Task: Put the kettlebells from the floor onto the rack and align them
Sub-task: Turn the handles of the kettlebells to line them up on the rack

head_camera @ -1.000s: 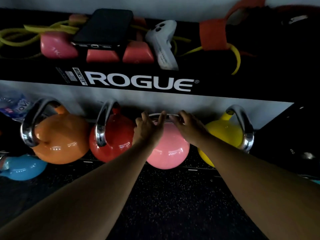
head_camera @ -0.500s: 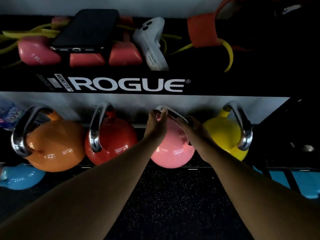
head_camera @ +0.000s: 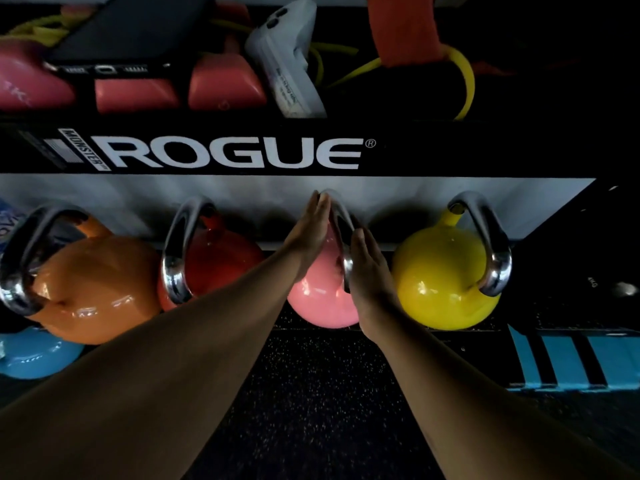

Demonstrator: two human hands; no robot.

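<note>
Four kettlebells stand in a row on the lower rack shelf: orange (head_camera: 100,289), red (head_camera: 221,265), pink (head_camera: 318,306) and yellow (head_camera: 440,278), each with a chrome handle. The pink one's handle (head_camera: 341,220) points front to back, like its neighbours' handles. My left hand (head_camera: 310,230) lies flat against the handle's left side with the fingers straight. My right hand (head_camera: 369,268) lies flat against its right side. Neither hand wraps around it. A blue kettlebell (head_camera: 34,355) sits lower at the far left, partly hidden under the orange one.
The black rack beam (head_camera: 450,150) marked ROGUE runs across above the kettlebells. On the top shelf lie a phone (head_camera: 138,32), a white controller (head_camera: 287,57), pink dumbbells (head_camera: 225,84) and yellow bands. A blue striped object (head_camera: 571,362) sits low right. Dark speckled floor (head_camera: 311,393) lies below.
The pink kettlebell's handle has turned from sideways to front-to-back. Both hands went from gripping the handle to lying flat on either side of it.
</note>
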